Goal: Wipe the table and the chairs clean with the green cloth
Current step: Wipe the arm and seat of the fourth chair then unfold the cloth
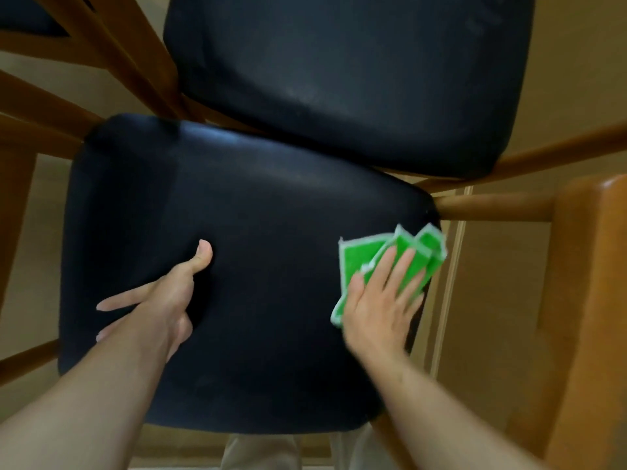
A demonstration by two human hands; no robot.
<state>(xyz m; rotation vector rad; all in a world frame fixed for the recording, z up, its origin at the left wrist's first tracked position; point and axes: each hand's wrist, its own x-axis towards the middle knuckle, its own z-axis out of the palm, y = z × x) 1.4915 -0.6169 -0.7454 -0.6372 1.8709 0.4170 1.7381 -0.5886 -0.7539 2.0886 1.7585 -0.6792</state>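
Green cloth (395, 262), white-edged and folded, lies on the near chair seat (254, 266) at about 3 o'clock, close to the seat's right edge; the right hand (380, 300) presses it flat with straight, spread fingers. At 9 o'clock the left hand (163, 300) rests on the same black cushion, thumb stretched out toward 12, fingers relaxed and gripping nothing. A second chair seat (356, 69) sits at 12 o'clock, with wooden frame rails (492, 208) beside both

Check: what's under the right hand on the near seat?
The green cloth, pressed flat on the near black seat by the right hand. The cloth's middle is covered by the hand.
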